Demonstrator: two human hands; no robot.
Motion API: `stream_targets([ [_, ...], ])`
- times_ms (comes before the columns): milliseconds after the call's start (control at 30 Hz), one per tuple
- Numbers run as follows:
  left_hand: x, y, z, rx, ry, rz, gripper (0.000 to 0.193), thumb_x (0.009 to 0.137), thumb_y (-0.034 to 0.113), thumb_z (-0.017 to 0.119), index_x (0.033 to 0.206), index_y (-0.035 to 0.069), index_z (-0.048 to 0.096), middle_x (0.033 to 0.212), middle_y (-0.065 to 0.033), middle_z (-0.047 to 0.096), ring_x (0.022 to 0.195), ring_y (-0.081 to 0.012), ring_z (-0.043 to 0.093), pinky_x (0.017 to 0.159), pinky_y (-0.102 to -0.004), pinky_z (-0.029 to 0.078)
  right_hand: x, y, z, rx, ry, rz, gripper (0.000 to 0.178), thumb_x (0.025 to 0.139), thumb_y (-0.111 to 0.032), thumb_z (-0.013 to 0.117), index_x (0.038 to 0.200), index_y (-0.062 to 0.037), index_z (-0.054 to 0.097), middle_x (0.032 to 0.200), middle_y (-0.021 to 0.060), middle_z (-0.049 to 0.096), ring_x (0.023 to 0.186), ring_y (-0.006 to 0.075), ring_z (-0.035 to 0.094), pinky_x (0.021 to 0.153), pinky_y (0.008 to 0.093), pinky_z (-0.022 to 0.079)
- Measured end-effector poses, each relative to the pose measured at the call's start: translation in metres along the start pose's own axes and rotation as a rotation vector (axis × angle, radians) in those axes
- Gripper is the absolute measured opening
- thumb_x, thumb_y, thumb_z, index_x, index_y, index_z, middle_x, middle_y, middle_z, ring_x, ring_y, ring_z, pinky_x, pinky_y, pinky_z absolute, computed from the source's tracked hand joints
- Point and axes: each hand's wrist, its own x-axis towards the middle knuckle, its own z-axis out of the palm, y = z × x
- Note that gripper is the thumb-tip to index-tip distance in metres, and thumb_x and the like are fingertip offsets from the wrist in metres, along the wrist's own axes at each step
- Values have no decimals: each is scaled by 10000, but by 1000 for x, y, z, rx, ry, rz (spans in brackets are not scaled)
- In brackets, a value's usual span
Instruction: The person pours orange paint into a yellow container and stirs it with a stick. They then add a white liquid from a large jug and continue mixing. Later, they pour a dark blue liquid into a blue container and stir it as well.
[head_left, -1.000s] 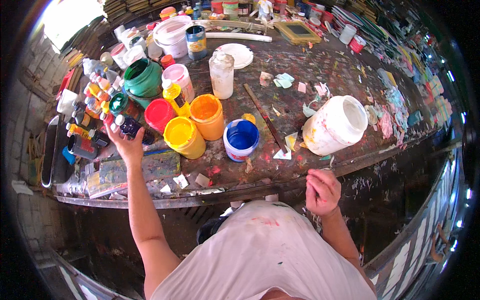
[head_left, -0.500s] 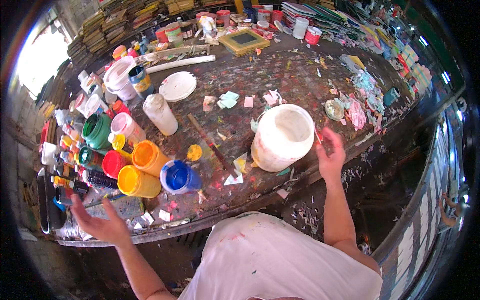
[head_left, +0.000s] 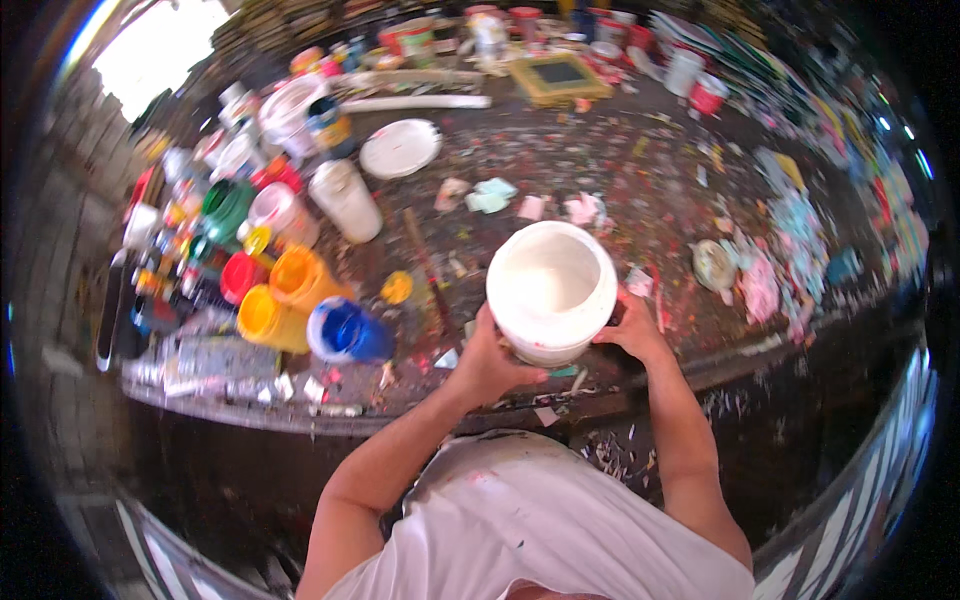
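Note:
A big white tub of white paint (head_left: 551, 290) stands open near the front edge of the paint-spattered table (head_left: 620, 170). My left hand (head_left: 487, 362) grips its left side and my right hand (head_left: 630, 330) holds its right side. To the left stand open pots of blue (head_left: 343, 331), yellow (head_left: 262, 316), orange (head_left: 299, 279) and red paint (head_left: 241, 275). A thin brush (head_left: 427, 268) lies on the table between the pots and the tub.
A white lidded jar (head_left: 345, 199), a white round lid (head_left: 400, 148) and a green pot (head_left: 224, 208) sit further back left. Small bottles and tubes crowd the far left edge. A framed picture (head_left: 559, 78) and more jars line the back. Paint scraps litter the right side.
My left hand left the small bottles at the left and came across to the white tub. My right hand rose from the table edge onto the tub's right side.

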Motion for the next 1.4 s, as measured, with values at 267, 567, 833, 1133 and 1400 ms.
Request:
stream_targets([
  [267,-1,8,-13,-290,118,191,1237,661,21,1091,1668,8,372,1571,-121,622,1454,-242,589,1255,-448,504,46,-55,50,90,-43,-116,1258,757,-534,1008,1754,-27,432,1747,140,508,1604,270,473,1344,440,337],
  [567,-52,49,-6,-612,151,205,858,845,156,1020,1563,13,572,1491,-102,687,1388,-227,636,1186,-419,547,72,-227,93,-636,-266,-279,1104,831,-641,901,1695,-56,540,1662,186,580,1541,350,524,1317,471,348],
  [833,-71,47,-23,-894,18,202,887,895,214,980,1621,33,504,1550,-105,644,1416,-229,617,1207,-405,526,69,-288,155,-988,-307,-257,1051,880,-654,851,1695,-70,536,1646,210,592,1509,406,540,1305,503,372],
  [1133,-89,51,-42,-1078,-162,58,931,944,228,941,1685,87,395,1605,-90,579,1449,-228,595,1180,-417,548,62,-310,197,-1097,-287,-215,984,912,-618,837,1694,-96,544,1632,208,599,1484,393,560,1288,490,393],
  [1400,-93,59,-55,-1113,-263,41,906,995,185,891,1719,140,349,1683,-74,539,1538,-260,558,1250,-475,514,57,-332,222,-1174,-235,-244,911,897,-457,894,1676,-114,571,1589,183,647,1420,383,602,1271,480,414],
])
